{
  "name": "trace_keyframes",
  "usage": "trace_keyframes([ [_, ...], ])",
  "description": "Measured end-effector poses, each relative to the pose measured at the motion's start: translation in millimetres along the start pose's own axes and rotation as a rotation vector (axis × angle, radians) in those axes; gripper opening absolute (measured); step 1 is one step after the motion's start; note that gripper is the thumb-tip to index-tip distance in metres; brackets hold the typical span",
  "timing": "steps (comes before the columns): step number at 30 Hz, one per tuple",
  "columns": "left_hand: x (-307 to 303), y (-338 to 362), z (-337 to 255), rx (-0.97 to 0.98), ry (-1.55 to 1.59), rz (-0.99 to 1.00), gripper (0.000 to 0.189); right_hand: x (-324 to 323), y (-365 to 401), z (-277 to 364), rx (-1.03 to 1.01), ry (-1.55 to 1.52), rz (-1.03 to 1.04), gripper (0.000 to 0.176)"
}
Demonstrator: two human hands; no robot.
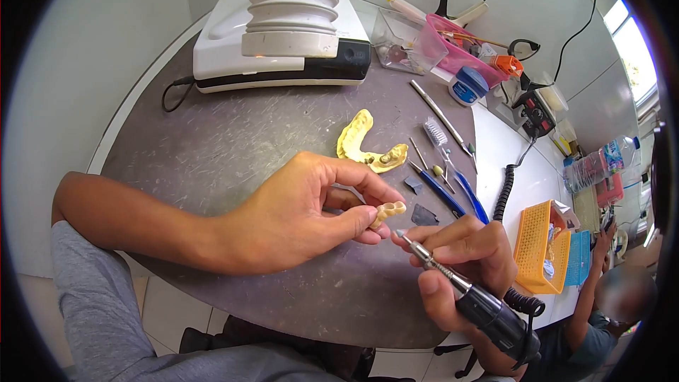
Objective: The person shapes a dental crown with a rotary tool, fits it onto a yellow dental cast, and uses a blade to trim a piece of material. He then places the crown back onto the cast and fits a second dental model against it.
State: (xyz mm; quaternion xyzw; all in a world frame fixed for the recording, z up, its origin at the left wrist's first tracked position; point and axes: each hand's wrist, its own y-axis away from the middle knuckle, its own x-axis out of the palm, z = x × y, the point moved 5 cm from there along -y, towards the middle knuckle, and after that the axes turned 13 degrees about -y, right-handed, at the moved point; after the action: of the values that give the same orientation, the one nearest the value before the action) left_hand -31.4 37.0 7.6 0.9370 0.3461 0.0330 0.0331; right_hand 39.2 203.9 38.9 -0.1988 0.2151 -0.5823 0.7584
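Handpiece (482, 308) slants diagonally — tip (400, 234) up-left, towards the dental piece (389, 211).

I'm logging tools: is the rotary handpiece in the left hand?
No, the right hand holds the handpiece, while the left hand pinches the tooth-like piece.

Handpiece (465, 288) w/ smooth plas. body (498, 323), shiny mtl nose (426, 257)

A cream tooth-shaped piece (388, 213), a black-and-silver rotary handpiece (492, 317) and a yellow horseshoe-shaped dental cast (354, 134) contrast with a grey, white-scratched worktop (233, 134) and pink plastic basket (467, 59).
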Motion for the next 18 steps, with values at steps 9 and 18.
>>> trace_keyframes([
  [9, -0.8, 1.8, -1.1, 0.026, -0.014, -0.001, 0.025, 0.5, -2.9, -5.2, 0.043, 0.017, 0.021, 0.026],
  [18, -5.5, -1.3, 0.8, 0.043, -0.006, -0.016, 0.029, -0.3, -2.8, -5.2, 0.022, 0.044, 0.004, 0.024],
])
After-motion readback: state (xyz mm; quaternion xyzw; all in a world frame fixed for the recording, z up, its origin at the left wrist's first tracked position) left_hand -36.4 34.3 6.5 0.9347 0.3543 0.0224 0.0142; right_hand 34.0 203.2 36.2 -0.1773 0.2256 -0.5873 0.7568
